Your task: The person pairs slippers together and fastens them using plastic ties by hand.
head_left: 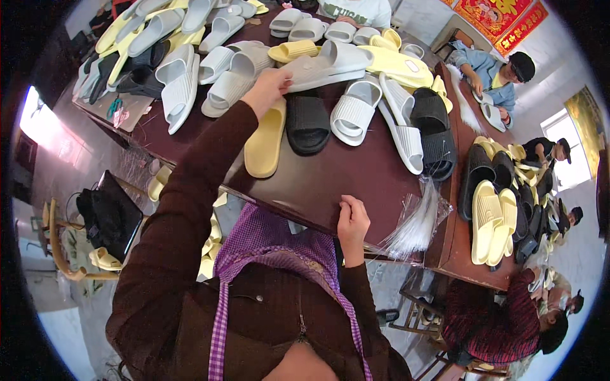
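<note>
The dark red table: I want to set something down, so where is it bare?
The dark red table is bare in its near middle, between the near yellow slipper, the right hand and the bundle of white strands. Around the left hand and its gray slipper, more slippers crowd it.

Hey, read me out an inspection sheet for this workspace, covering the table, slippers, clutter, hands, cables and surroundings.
Surface: dark reddish-brown table, bare toward the near edge.
Job's things: gray slipper at the left hand; yellow slipper, black slipper and white slipper nearby, many more behind.
Clutter: white strand bundle in clear plastic near the table's right corner.
Hands: left grips the gray slipper's end; right hand curled at the near edge, contents hidden.
Cables: nothing seen clearly.
Surroundings: person in a denim jacket handling slippers; others beyond; wooden chair at left.
</note>
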The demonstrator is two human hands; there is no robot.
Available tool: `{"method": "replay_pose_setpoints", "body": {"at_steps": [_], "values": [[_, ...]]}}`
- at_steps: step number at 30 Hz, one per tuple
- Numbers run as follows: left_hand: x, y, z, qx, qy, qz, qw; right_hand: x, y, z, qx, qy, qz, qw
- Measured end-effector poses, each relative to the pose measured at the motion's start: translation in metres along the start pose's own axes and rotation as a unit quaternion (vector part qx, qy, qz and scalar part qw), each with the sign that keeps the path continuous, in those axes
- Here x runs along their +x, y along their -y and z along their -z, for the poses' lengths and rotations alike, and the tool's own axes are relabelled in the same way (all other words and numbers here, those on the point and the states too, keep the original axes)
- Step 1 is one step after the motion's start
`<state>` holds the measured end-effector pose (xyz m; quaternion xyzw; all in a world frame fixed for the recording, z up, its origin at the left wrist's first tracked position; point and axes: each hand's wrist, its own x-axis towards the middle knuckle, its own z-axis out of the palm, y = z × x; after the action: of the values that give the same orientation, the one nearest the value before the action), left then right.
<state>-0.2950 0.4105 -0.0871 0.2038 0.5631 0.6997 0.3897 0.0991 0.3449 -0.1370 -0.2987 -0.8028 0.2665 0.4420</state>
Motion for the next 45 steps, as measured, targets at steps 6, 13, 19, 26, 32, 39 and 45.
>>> {"method": "replay_pose_setpoints", "body": {"at_steps": [6, 13, 19, 26, 32, 39, 45], "values": [[-0.117, -0.01, -0.024, 0.137, -0.07, -0.119, 0.981, -0.004, -0.003, 0.031, 0.222, -0.021, -0.191, 0.956], [-0.232, 0.02, -0.041, 0.236, 0.046, -0.145, 0.96, 0.014, 0.0, 0.064, 0.413, -0.135, -0.263, 0.862], [-0.268, 0.039, -0.06, 0.224, 0.013, -0.212, 0.951, 0.001, -0.005, 0.086, 0.434, -0.192, -0.308, 0.825], [-0.286, 0.059, -0.075, -0.015, -0.012, -0.067, 0.998, -0.018, -0.016, 0.1, 0.473, -0.204, -0.334, 0.789], [-0.284, 0.073, -0.078, -0.149, 0.052, 0.017, 0.987, -0.045, 0.003, 0.095, 0.484, -0.146, -0.346, 0.791], [-0.291, 0.079, -0.06, -0.164, -0.027, 0.015, 0.986, -0.064, -0.003, 0.104, 0.488, -0.099, -0.375, 0.782], [-0.283, 0.037, -0.032, -0.166, -0.16, -0.055, 0.972, -0.035, -0.006, 0.161, 0.407, -0.23, -0.419, 0.778]]}}
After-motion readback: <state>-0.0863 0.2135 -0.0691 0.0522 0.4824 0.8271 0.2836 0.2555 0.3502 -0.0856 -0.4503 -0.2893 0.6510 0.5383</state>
